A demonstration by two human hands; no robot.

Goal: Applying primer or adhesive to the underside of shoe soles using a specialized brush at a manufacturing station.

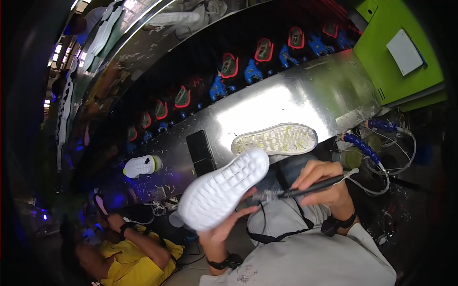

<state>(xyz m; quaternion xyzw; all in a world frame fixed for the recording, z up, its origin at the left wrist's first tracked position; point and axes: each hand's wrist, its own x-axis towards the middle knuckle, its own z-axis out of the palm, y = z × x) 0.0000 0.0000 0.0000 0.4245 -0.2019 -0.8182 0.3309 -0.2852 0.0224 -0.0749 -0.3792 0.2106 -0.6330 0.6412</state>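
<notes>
My left hand (223, 230) grips a white shoe sole (224, 190) from underneath, its blocky tread turned upward. Closed round a black pen-shaped tool (317, 185) is my right hand (330, 190). A pale hose or cord runs from the tool's rear end, and its blurred front end points at my left fingers beside the sole. Whether its tip touches the sole I cannot tell. Just beyond lies another sole (276, 138), off-white with a rough, yellow-flecked face up, on the metal bench (329, 102).
A black phone-like slab (200, 151) rests on the bench. Further left lies a white shoe piece (140, 167). Red-rimmed shoe forms on blue holders (253, 71) line the far side. Blue jointed hoses (361, 144) stand right, below a green cabinet (405, 52). A co-worker in yellow (138, 260) works at left.
</notes>
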